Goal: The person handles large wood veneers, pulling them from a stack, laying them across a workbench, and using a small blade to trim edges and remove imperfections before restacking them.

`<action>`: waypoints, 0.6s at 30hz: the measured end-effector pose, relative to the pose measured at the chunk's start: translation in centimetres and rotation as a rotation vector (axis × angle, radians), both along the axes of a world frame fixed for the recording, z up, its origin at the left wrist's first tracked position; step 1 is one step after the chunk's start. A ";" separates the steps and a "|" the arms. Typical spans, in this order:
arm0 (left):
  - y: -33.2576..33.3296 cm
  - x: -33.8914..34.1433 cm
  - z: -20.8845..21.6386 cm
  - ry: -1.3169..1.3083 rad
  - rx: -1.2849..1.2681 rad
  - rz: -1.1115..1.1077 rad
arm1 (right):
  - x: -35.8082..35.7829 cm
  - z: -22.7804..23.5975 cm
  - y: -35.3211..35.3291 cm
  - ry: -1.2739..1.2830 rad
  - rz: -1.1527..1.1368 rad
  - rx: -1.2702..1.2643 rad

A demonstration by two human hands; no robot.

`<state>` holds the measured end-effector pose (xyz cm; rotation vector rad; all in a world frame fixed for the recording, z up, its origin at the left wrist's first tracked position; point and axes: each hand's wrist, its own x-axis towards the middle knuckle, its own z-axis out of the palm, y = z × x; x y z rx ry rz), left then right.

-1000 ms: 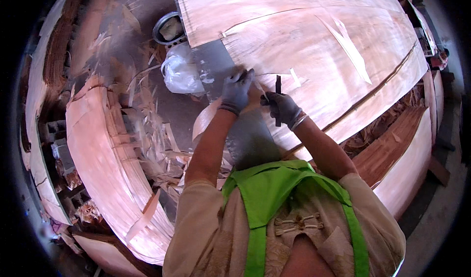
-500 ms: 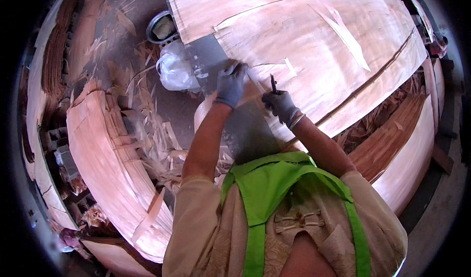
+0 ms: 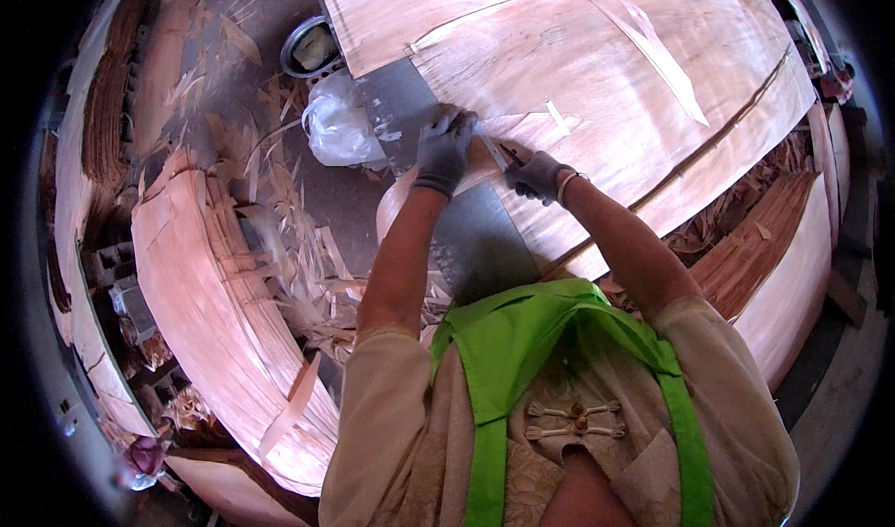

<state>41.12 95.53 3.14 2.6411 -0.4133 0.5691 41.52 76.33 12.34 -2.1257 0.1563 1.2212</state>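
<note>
My left hand (image 3: 446,150), in a grey glove, is closed at the edge of a large pale wood veneer sheet (image 3: 597,70). Its fingertips pinch the end of a narrow pale veneer strip (image 3: 490,146). Close to its right, my gloved right hand (image 3: 538,177) is closed round a dark, slim knife (image 3: 510,156), whose tip points up and left towards the strip. Below both hands lies a grey board (image 3: 480,233), its surface scuffed. A piece of veneer (image 3: 395,205) sticks out to the left under my left wrist.
A white plastic bag (image 3: 341,124) and a metal bowl (image 3: 312,49) with a lump inside sit left of the sheet. Veneer stacks stand at left (image 3: 210,294) and right (image 3: 760,247). Scraps (image 3: 298,238) litter the floor. A loose sliver (image 3: 657,56) lies on the sheet.
My right hand has turned and the knife, upright before, now leans left towards the strip. My left hand stays nearly in place. The whole view has shifted slightly.
</note>
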 end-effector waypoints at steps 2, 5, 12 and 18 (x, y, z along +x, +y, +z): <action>0.1 0.1 0.3 0.020 0.035 0.000 | -0.5 1.2 0.0 -0.104 0.052 0.103; 0.1 0.0 1.6 0.070 0.033 -0.025 | -0.8 1.4 -0.6 -0.227 0.121 -0.009; -6.3 -3.1 3.1 0.135 0.045 0.099 | -4.3 -6.7 -7.8 -0.736 -0.103 -0.060; -7.6 -3.4 1.7 0.343 0.039 0.069 | -6.2 -7.5 -9.1 -0.848 -0.194 0.078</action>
